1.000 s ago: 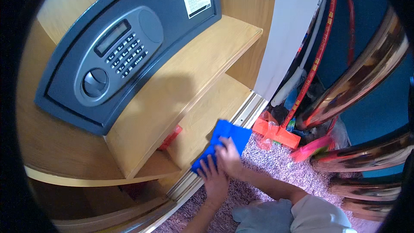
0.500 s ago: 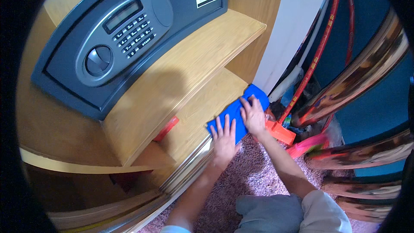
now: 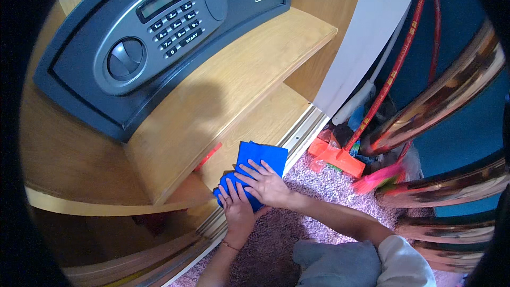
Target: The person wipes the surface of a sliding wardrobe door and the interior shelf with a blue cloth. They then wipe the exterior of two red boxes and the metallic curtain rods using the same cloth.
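A folded blue cloth (image 3: 265, 154) lies across the front edge of the low wooden shelf (image 3: 265, 122) and its metal sliding-door track (image 3: 303, 130). My left hand (image 3: 239, 215) rests on the cloth's left end, fingers stretched out over it. Beside it, my right hand (image 3: 268, 187) lies on the cloth with its fingers spread, palm toward the near edge. Both hands are open and touch the cloth from above. What is under the cloth is hidden.
A dark grey safe (image 3: 95, 90) with a keypad and round knob stands on the upper shelf (image 3: 234, 85). A red object (image 3: 209, 157) shows beneath that shelf. To the right are an orange-red broom or dustpan (image 3: 340, 159), a pink-bristled brush (image 3: 377, 178) and shiny copper-coloured tubes (image 3: 441, 95). Purple carpet (image 3: 329, 210) lies below.
Both hands and the cloth have moved left and nearer along the track, uncovering its right part. The cloth is bunched differently, and my hands are closer together. The view has shifted slightly.
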`<state>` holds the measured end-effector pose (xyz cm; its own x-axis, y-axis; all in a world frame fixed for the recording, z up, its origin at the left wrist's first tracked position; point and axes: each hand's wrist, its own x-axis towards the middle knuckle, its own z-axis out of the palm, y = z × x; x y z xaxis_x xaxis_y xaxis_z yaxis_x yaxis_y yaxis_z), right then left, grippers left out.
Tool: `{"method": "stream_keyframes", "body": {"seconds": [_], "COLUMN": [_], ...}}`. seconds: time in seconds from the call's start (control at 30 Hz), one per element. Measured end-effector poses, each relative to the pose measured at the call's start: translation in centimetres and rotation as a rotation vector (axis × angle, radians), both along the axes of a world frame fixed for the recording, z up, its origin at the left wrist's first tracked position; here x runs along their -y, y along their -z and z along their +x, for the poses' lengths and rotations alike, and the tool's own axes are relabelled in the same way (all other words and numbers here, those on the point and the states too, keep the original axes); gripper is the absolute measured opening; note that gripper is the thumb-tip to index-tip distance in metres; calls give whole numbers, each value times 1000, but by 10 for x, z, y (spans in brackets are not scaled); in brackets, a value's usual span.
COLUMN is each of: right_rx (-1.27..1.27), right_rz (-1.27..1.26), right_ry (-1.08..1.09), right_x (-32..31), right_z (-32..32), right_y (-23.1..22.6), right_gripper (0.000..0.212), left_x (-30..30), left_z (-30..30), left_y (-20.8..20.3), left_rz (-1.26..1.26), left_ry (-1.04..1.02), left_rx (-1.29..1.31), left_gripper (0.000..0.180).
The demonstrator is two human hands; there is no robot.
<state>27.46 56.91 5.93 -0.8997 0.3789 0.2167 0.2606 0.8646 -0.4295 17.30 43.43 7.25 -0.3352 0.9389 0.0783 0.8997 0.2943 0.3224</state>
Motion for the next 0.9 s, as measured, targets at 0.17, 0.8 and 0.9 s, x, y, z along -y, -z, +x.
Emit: {"method": "stream_keyframes", "body": {"seconds": [0.17,0.8,0.9], "right_rx": [13,-203,-218], "right_rz": [263,105,109], "right_ry": [216,33,157], "right_x": [-90,-19,-19], "right_z": [5,-18,-10], "right_y": [20,1,-1], "right_gripper": [49,27,23], "left_x": [-63,-11,-42], "left_z": [-5,-8,-21], "left_y": [-10,-22,-65], "left_rz": [-64,161,647], "left_ry": [67,-151,-293], "left_rx": [-3,188,917], "left_gripper": [118,78,54]}}
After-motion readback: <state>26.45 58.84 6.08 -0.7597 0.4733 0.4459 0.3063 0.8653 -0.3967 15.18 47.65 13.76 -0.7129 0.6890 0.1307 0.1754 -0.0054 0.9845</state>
